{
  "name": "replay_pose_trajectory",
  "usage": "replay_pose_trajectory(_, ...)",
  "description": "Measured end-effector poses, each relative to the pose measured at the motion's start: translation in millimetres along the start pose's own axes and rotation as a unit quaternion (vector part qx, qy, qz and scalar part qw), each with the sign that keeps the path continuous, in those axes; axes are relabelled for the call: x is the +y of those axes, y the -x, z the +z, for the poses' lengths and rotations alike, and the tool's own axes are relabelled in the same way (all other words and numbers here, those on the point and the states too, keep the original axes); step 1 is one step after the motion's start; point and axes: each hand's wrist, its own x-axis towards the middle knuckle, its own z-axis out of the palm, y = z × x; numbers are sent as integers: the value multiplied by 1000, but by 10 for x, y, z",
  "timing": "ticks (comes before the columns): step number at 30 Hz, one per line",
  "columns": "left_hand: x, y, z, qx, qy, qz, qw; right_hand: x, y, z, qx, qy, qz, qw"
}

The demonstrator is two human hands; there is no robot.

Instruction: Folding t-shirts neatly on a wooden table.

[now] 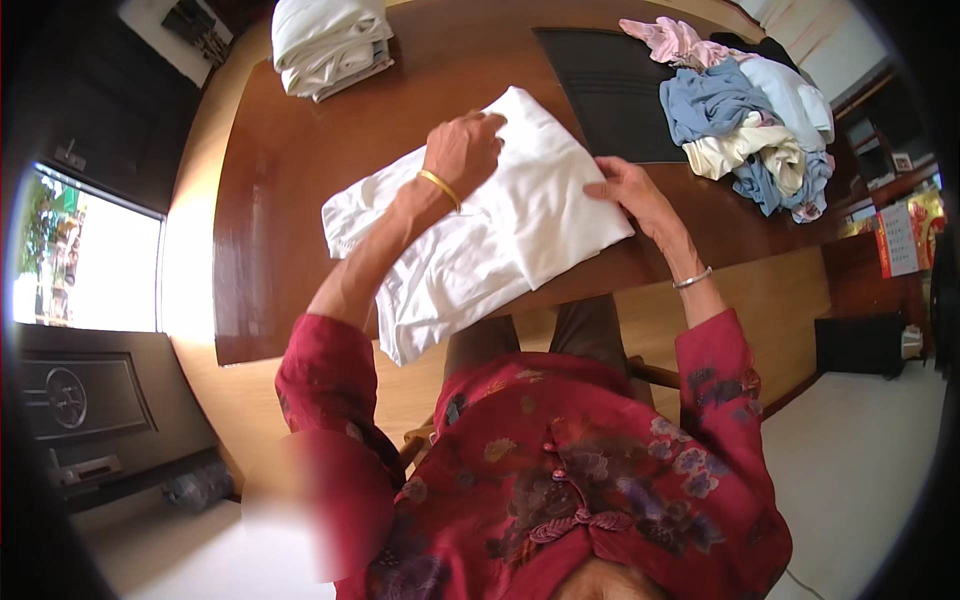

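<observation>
A white cloth garment (517, 202), partly folded, lies on the brown wooden table (270, 180) before me, and its lower left part hangs over the near edge. My left hand (463, 154) rests on the upper middle of the garment with its fingers bent; their tips are partly hidden. At the garment's right edge is my right hand (630, 191), thumb on top of the cloth and the other fingers beside the edge. Whether the right hand pinches the cloth cannot be made out.
A stack of folded white cloth (334, 45) stands at the table's far left. On the right lies a heap of crumpled clothes (750, 120) in blue, cream, pink and white, partly over a dark mat (607, 97). The near table edge runs just before my lap.
</observation>
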Motion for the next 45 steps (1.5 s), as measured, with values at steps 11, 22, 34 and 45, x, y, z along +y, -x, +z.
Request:
replay_pose_trajectory(11,-134,-1172,649,-345,-268,168,884,101,349,-281,64,0,0,998)
replay_pose_trajectory(22,-629,-1380,-176,-12,-123,123,985,-703,-436,-843,162,301,-213,915)
replay_pose_trajectory(34,-527,867,-311,-68,-117,264,955,152,692,188,104,527,-432,724)
replay_pose_trajectory(45,-534,619,-107,-123,-159,273,941,211,476,137,91,584,-390,706)
